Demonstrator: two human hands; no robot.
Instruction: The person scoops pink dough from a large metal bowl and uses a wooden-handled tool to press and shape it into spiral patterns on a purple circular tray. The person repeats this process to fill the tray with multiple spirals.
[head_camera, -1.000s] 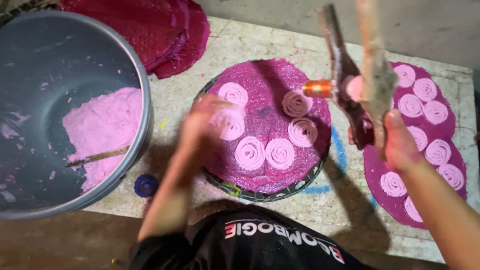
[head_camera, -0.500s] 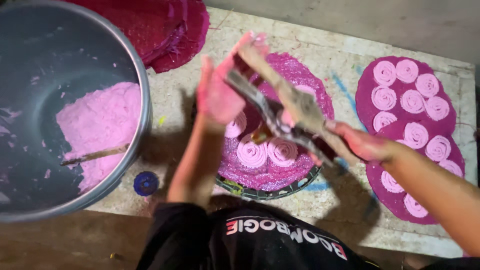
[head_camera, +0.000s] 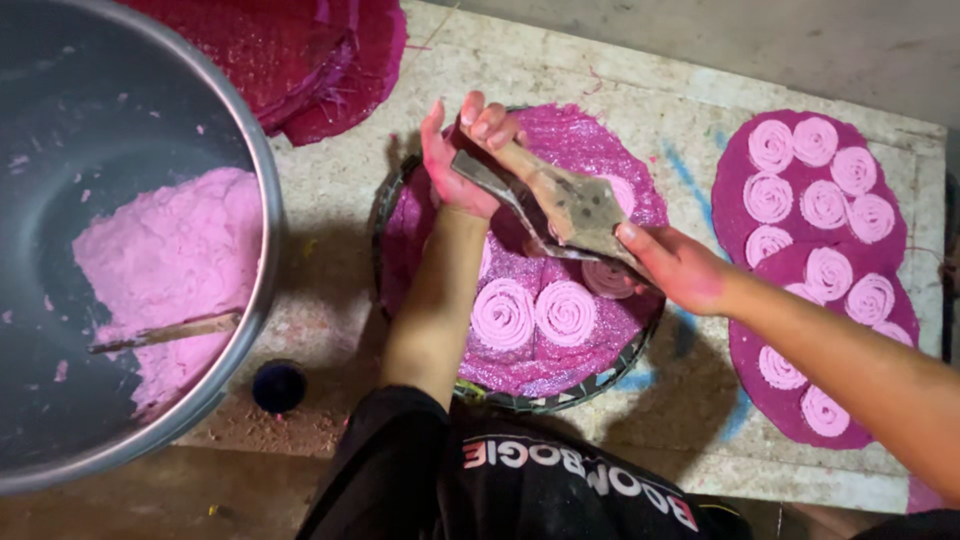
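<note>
left hand (head_camera: 458, 160) fingers curled on metal press (head_camera: 560, 205) top end | right hand (head_camera: 678, 268) fingers clasping its lower end | above round tray (head_camera: 520, 385), counter centre

Speckled stone slab (head_camera: 640, 70) on bare grey floor (head_camera: 800, 40), dimly lit

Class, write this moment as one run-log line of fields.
left hand: on press handle | right hand: gripping metal press | below: round tray of pink spirals
</note>
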